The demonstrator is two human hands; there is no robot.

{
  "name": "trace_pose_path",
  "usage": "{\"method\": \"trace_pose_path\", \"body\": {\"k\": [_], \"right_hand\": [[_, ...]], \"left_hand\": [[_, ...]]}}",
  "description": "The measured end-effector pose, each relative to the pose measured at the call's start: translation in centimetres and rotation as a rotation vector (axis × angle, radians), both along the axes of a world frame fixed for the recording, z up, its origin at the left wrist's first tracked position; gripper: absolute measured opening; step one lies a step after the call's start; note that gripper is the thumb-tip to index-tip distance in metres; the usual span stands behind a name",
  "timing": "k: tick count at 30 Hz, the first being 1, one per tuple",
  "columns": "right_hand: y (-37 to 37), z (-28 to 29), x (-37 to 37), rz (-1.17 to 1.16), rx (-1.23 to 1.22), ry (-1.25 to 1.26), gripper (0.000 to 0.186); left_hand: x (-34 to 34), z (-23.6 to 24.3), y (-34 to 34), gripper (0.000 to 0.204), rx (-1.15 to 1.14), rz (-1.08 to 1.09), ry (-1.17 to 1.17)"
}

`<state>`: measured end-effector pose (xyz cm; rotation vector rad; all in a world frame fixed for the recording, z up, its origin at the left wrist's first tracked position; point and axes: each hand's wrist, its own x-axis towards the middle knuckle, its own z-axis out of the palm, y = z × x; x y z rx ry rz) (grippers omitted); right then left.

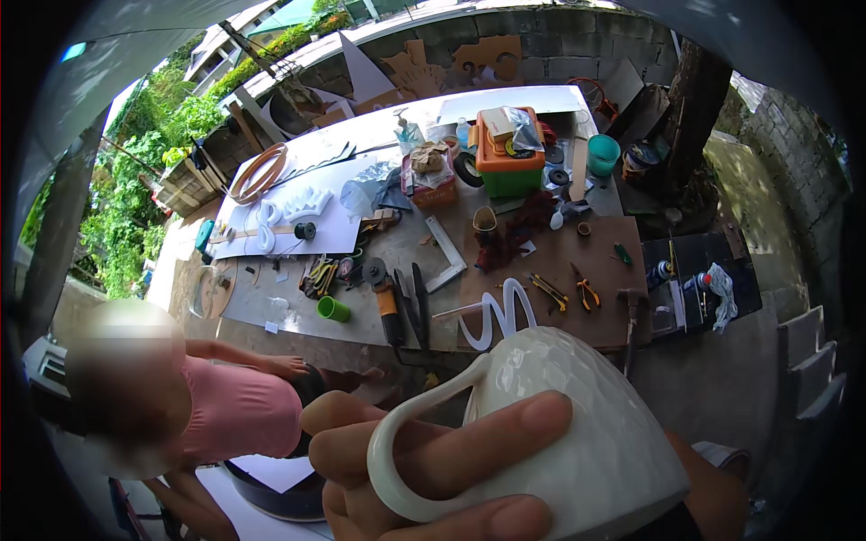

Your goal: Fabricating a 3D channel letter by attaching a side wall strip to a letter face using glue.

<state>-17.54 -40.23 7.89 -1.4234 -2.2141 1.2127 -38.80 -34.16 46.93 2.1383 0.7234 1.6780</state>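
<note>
My left hand [451, 451] is closed on a white, dimpled ceramic mug [595, 433], held large and close at the bottom centre, with fingers through and around its handle. The mug hides part of what lies beneath it, including bare skin at the lower right that I cannot make out. I cannot see my right hand. Beyond the mug, a white curved cut-out [519, 298] lies on a brown board [604, 261], near yellow-handled pliers [586, 290]. An angle grinder [388, 311] and a green cup [332, 308] are on the worktable [271, 311].
A person in a pink top [239, 406] is at my left, hand [289, 365] by the table edge. An orange-green box [505, 153], white sheets [334, 230] and assorted tools cover the table. A tree trunk [699, 99] and block wall [604, 50] stand behind.
</note>
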Motion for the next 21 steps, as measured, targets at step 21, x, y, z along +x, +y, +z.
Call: {"method": "trace_pose_path", "body": {"k": [21], "right_hand": [[2.0, 2.6, 1.0, 0.065, -0.098, -0.094, 0.032]], "left_hand": [[-3.0, 5.2, -0.7, 0.065, -0.034, -0.234, -0.197]]}}
